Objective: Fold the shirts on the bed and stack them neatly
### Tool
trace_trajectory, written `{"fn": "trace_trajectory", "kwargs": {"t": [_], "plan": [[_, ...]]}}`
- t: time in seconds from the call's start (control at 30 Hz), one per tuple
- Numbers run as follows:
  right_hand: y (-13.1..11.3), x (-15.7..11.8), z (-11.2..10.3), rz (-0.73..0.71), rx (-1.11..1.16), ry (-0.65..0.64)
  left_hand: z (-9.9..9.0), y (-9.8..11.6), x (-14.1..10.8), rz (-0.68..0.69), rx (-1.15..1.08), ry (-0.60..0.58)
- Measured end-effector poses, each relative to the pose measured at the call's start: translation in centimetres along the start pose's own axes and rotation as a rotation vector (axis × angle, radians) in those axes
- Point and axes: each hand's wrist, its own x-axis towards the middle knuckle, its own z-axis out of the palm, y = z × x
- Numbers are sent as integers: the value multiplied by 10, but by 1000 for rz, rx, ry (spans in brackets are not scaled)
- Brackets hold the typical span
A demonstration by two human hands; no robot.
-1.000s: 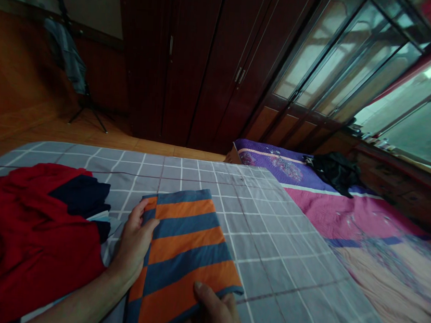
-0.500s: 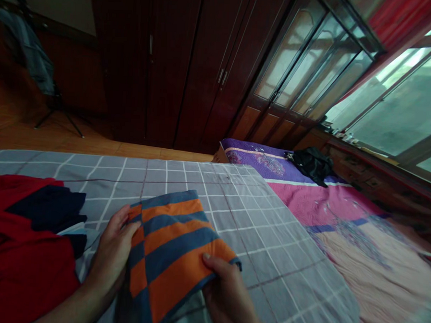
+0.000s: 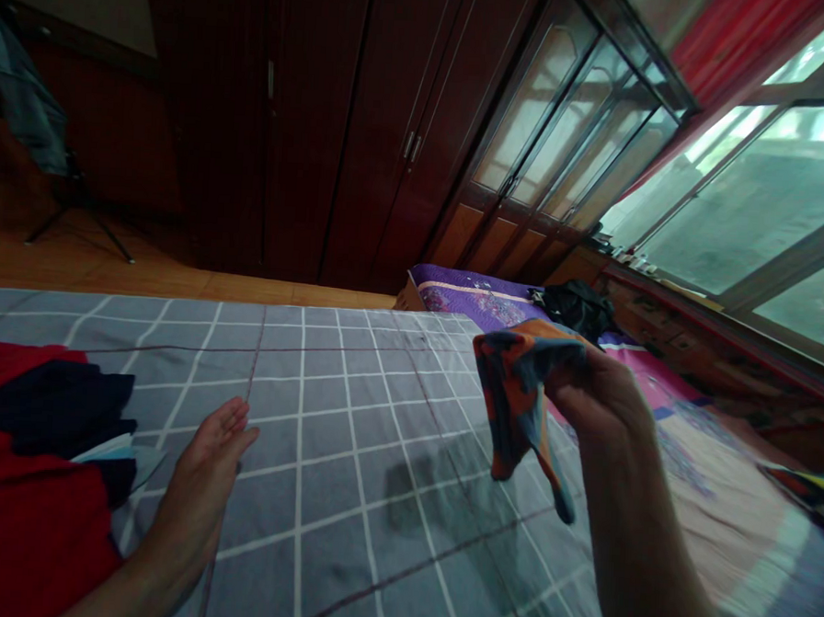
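Observation:
An orange and blue striped cloth (image 3: 519, 379) hangs in loose folds above the right part of the grey checked bed sheet (image 3: 351, 416). My right hand (image 3: 598, 387) is closed on its upper right edge. My left hand (image 3: 215, 455) is over the left part of the sheet, fingers stretched out and holding nothing. To its left lies a heap of clothes, with a red garment (image 3: 28, 509) and a dark blue one (image 3: 54, 400).
A second bed with a purple and pink cover (image 3: 657, 386) adjoins on the right, with a black bag (image 3: 578, 306) on it. Dark red wardrobes (image 3: 310, 137) stand behind. A tripod (image 3: 79, 201) is at the back left.
My left hand has let go of the striped cloth. My right hand has lifted it and carried it to the right, and it now hangs loosely instead of being spread out flat.

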Motion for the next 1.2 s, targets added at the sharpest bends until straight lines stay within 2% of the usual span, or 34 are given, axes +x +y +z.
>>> {"fn": "trace_trajectory", "kwargs": {"t": [0.07, 0.13, 0.23, 0.3, 0.5, 0.6, 0.9, 1.07, 1.2], "plan": [[-7, 32, 0, 60, 110, 81, 0, 1, 0, 2, -4, 8], [-14, 55, -4, 43, 171, 121, 1, 3, 0, -3, -2, 21], [-10, 69, -22, 31, 173, 152, 2, 4, -1, -18, 3, 20], [9, 66, -41, 67, 132, 166, 1, 3, 0, -16, 7, 9], [100, 30, -108, 283, -62, 196, -1, -4, 1, 41, 15, -34], [121, 23, -126, 341, -135, 201, -1, -5, 1, 49, 35, -44], [95, 27, -136, 307, -158, 256, -1, -5, 2, 52, 59, -48], [114, 14, -151, 300, -222, 356, -2, -6, 4, 46, 59, -42], [120, 13, -157, 263, -266, 339, -2, -8, 6, 56, 55, -46]]}}
